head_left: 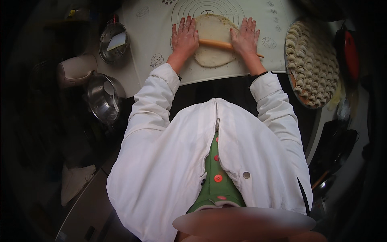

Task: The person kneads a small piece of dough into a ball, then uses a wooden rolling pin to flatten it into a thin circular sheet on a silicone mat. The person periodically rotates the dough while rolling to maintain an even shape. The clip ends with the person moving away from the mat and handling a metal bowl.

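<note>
A thin oval sheet of dough (213, 27) lies on a white pastry mat (149, 34) printed with circles. Across it runs a wooden rolling pin (216, 44), its thin right end sticking out past the dough. My left hand (185, 39) lies over the pin's left end and covers it, fingers stretched out and pointing away from me. Near the other end my right hand (245, 39) rests on the pin, palm down, its fingers straight and the thumb at the dough's edge. Neither hand is wrapped round the pin. Both look dusted with flour.
On the right, a large round tray (293, 76) carries rows of filled dumplings (312, 60), beside a red pan-like object (351, 55). At left stand a metal bowl (105, 54), a second bowl (98, 105) with a pale spoon (111, 94), and a pinkish jug-like container (76, 70).
</note>
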The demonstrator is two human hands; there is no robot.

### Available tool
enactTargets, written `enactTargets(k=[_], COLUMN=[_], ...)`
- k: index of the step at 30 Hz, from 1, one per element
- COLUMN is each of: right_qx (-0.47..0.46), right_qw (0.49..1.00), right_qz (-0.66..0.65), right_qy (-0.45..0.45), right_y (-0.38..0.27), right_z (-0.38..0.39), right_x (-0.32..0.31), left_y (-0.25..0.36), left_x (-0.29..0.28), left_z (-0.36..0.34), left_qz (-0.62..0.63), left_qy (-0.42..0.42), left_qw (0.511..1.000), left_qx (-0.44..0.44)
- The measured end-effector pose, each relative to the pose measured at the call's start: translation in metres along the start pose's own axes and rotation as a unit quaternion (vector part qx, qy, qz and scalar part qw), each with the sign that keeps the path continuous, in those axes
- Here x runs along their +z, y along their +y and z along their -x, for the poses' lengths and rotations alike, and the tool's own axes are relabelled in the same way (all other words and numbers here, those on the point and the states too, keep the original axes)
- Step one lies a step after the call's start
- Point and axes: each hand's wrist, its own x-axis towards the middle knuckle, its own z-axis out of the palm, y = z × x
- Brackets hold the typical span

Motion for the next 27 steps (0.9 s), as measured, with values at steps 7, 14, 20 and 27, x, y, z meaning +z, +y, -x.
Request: enactTargets(k=[7, 14, 20, 27], right_qx=[-0.142, -0.194, -0.280, -0.313], right_qw=[0.988, 0.974, 0.956, 0.940], right_qz=[0.025, -0.008, -0.017, -0.125], right_qy=[-0.053, -0.119, -0.086, -0.054], right_y=[0.006, 0.013, 0.029, 0.025], right_z=[0.057, 0.094, 0.115, 0.095], right_x=[-0.027, -0.055, -0.072, -0.096], left_y=[0.035, 0.066, 0.073, 0.063], left_x=[-0.035, -0.042, -0.033, -0.044], left_z=[0.098, 0.149, 0.174, 0.156], left_qz=[0.034, 0.023, 0.043, 0.087], left_qy=[-0.074, -0.047, -0.064, 0.042], left_qw=[0.995, 0.996, 0.994, 0.994], left_qx=[-0.049, -0.074, -0.083, -0.050])
